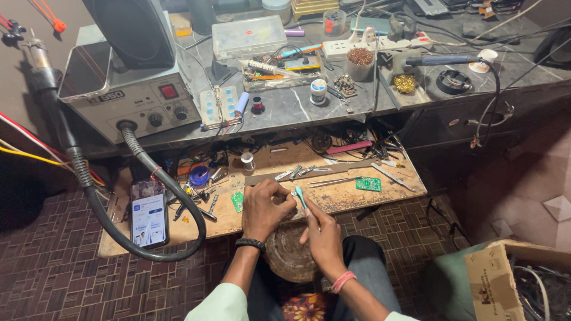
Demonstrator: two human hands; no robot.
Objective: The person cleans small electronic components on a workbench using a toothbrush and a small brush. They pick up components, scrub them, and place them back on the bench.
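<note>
The left hand [266,208] and right hand [321,229] meet at the near edge of a low wooden board [380,196], above a round stool [291,261] between the person's knees. The right hand grips a small brush [301,196] that rises between the 2 hands. A phone [148,213] lies flat on the board's left end, with a corrugated hose [172,190] looping around it. A small circuit board [368,183] lies to the right, tweezers [333,181] just left of it. Behind the board, on the higher bench [297,107], a rework station [137,101] stands at the left and a power strip [375,44] at the back right. A cardboard box [511,279] sits on the floor at the far right.
</note>
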